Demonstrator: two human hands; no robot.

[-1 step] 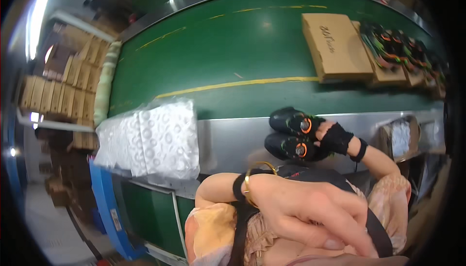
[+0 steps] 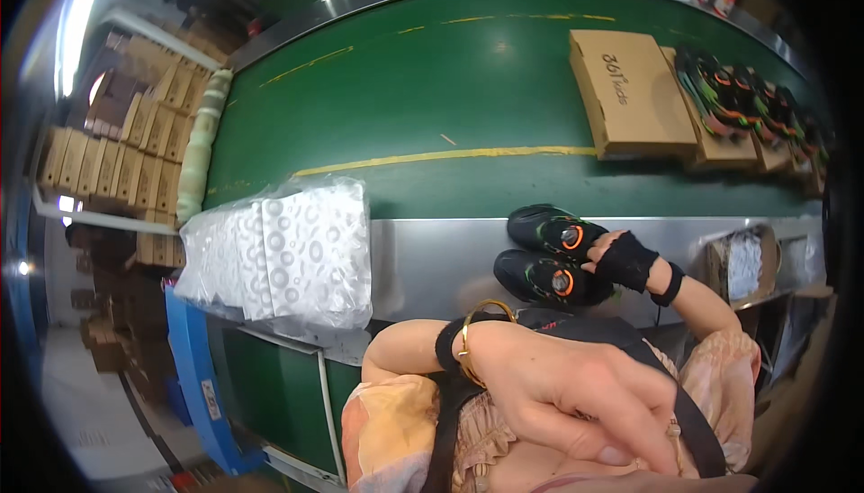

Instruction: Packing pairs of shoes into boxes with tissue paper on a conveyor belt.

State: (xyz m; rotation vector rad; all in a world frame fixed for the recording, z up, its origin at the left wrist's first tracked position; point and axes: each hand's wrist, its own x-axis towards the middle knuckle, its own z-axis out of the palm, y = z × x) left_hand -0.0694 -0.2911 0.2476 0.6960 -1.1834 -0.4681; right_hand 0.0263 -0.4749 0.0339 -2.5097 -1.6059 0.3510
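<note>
Perhaps the black shoes (image 2: 543,271) right of centre slide apart if your gripping right hand (image 2: 623,259) loosens; I cannot tell whether your curled left hand (image 2: 576,387) holds anything.

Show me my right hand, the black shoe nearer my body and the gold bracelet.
Right hand (image 2: 626,259), head view: gloved back.
Nearer black shoe (image 2: 538,278), head view: upper.
Gold bracelet (image 2: 464,350), head view: outer band.

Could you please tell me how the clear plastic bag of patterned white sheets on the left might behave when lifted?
The clear plastic bag would probably feel slippery and crinkle, as its film looks glossy and wrinkled. The patterned white sheets inside might sag, since they look thin. Lying broad and flat, it seems unlikely to roll.
</note>
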